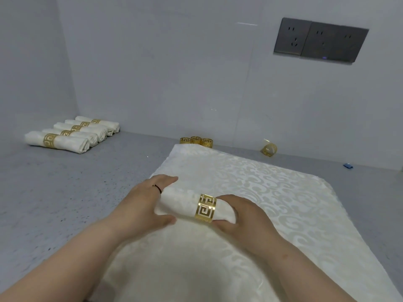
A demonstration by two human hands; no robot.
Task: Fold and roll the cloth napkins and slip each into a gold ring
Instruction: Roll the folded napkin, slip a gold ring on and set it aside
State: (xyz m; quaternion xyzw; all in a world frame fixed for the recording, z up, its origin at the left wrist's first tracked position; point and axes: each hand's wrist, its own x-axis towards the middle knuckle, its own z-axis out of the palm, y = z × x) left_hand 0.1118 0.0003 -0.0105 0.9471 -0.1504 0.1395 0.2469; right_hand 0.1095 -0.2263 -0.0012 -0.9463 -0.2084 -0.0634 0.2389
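Note:
A rolled white napkin (181, 203) lies across a flat stack of patterned white napkins (250, 192). A gold ring (205, 208) with a cut-out key pattern sits around the roll, right of its middle. My left hand (144, 205) grips the roll's left end, thumb in front and fingers behind. My right hand (242, 216) holds the right end, fingertips against the ring's edge. Three loose gold rings (196, 141) stand behind the stack by the wall, and another ring (270, 149) lies tilted further right.
Several finished ringed rolls (69, 134) lie in a row at the back left corner. The counter (65, 192) is grey and speckled. A small blue object (348, 166) lies at the far right. A socket panel (320, 40) hangs on the wall.

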